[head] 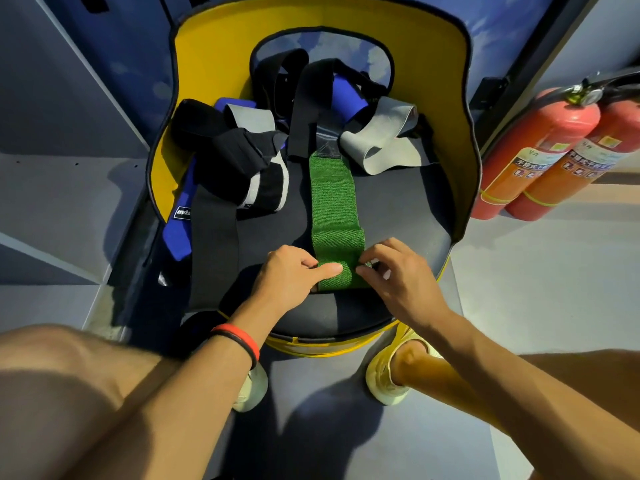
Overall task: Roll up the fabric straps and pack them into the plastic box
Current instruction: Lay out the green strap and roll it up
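A green fabric strap [334,206] lies stretched along the dark seat [408,216] of a yellow-backed chair, its near end folded into a small roll. My left hand [294,275] pinches the roll's left side, thumb lying across it. My right hand [394,275] pinches its right edge with the fingertips. Behind lie loose straps: a long black strap [214,233], a blue strap [180,223], a grey strap [377,147] and a black-and-white bundle [263,181]. A clear plastic box [325,147] shows dimly at the green strap's far end.
The chair's yellow backrest [221,57] curves round the seat's far side. Two red fire extinguishers [547,147] stand on the floor to the right. My knees and pale shoes [388,375] are below the seat's front edge.
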{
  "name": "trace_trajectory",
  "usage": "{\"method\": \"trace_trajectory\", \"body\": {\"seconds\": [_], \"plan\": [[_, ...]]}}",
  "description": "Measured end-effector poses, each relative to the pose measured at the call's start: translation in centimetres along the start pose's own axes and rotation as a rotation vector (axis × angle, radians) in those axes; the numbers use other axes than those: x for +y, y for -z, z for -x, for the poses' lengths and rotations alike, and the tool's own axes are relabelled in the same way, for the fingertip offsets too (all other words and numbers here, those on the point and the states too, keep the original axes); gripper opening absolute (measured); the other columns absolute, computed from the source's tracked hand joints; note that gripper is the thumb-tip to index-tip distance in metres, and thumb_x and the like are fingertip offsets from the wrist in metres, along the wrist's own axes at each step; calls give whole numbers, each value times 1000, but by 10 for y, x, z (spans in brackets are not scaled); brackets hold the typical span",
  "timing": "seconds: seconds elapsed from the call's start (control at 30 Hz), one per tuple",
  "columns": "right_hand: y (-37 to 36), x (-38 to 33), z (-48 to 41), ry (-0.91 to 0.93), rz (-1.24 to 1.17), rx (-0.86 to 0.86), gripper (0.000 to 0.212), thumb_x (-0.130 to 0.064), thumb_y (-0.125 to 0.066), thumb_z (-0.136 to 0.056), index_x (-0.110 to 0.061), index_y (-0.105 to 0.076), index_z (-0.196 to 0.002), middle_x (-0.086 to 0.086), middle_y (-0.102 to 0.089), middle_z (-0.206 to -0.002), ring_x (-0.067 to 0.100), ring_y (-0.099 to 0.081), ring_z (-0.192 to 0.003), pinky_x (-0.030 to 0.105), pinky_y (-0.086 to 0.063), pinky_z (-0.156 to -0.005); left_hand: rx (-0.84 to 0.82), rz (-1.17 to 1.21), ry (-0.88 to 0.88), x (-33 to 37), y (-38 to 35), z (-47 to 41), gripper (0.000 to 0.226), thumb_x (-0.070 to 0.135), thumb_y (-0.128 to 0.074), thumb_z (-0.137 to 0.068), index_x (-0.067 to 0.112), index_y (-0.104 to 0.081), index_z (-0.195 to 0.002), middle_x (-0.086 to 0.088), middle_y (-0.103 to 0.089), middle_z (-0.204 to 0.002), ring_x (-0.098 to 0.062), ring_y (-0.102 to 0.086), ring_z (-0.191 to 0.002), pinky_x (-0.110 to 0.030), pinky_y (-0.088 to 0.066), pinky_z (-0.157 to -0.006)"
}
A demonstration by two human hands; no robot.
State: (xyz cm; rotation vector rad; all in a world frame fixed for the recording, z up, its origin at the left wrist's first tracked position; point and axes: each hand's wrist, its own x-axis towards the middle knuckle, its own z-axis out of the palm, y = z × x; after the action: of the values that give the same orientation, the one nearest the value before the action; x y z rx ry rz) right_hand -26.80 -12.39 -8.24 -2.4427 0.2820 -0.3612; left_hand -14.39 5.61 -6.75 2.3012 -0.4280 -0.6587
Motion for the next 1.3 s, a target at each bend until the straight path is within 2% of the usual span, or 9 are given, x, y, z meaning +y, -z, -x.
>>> {"method": "trace_trajectory", "body": {"seconds": [0.17, 0.33, 0.5, 0.7, 0.8, 0.9, 1.0, 1.17, 1.3], "plan": [[2, 1, 9, 81, 262, -114, 57, -37, -83, -79, -24, -57, -129, -5, -49, -126, 19, -58, -96, 32, -50, -65, 58, 47, 32, 5, -2, 2, 50, 64, -75, -80, 14, -73, -76, 1, -70, -55, -10, -70, -60, -36, -59, -75], [3, 6, 3, 123, 355, -136, 57, -35, -77, -82, -27, -53, -133, -5, -52, -126, 25, -55, -106, 45, -57, -69, 10, 138, 98, 6, -1, 1, 56, 65, -75, -78, 9, -67, -80, -4, -70, -56, -14, -72, -58, -42, -60, -76], [12, 2, -2, 104, 376, -224, 58, -45, -76, -81, -31, -58, -134, -7, -55, -121, 22, -54, -110, 41, -57, -68, 204, 239, 134, 9, 10, -25, 56, 77, -63, -74, 23, -64, -84, 2, -74, -79, -20, -72, -77, -45, -60, -78], [21, 3, -2, 65, 324, -288, 57, -47, -74, -84, -33, -58, -136, -8, -53, -123, 21, -54, -113, 46, -58, -74, 120, 363, 168, 22, 8, -40, 47, 58, -76, -80, 16, -62, -95, -5, -71, -83, -19, -67, -67, -46, -63, -78], [22, 3, -4, 51, 308, -306, 58, -46, -74, -84, -33, -58, -138, -7, -54, -124, 22, -56, -115, 45, -57, -77, 82, 368, 183, 25, 3, -46, 33, 44, -81, -76, 23, -66, -96, -1, -69, -100, -20, -69, -91, -43, -61, -84], [23, 3, -6, 47, 299, -326, 58, -46, -74, -85, -32, -58, -139, -7, -54, -126, 22, -55, -117, 44, -57, -78, 100, 466, 115, 25, -1, -51, 19, 9, -78, -82, 20, -70, -96, 0, -71, -93, -18, -67, -90, -35, -54, -85], [25, 3, -8, 46, 275, -338, 56, -46, -72, -88, -31, -57, -140, -8, -49, -132, 19, -54, -120, 42, -56, -79, 102, 512, 34, 25, 1, -55, 28, -4, -66, -90, 16, -76, -107, 0, -71, -108, -11, -64, -104, -18, -51, -91], [24, 4, -10, 40, 226, -394, 57, -48, -61, -91, -25, -54, -142, -8, -48, -134, 22, -53, -122, 47, -53, -92, 118, 34, -115, 17, -2, -63, 50, 11, -75, -88, 23, -63, -136, 3, -48, -143, -19, -51, -124, -28, -43, -106], [22, 6, -14, 26, 209, -428, 59, -48, -55, -92, -21, -52, -144, -4, -47, -134, 25, -51, -122, 48, -49, -100, 132, 16, -53, 15, 1, -49, 41, 38, -86, -77, 28, -68, -112, 6, -50, -117, -13, -58, -97, -27, -46, -85]]}}
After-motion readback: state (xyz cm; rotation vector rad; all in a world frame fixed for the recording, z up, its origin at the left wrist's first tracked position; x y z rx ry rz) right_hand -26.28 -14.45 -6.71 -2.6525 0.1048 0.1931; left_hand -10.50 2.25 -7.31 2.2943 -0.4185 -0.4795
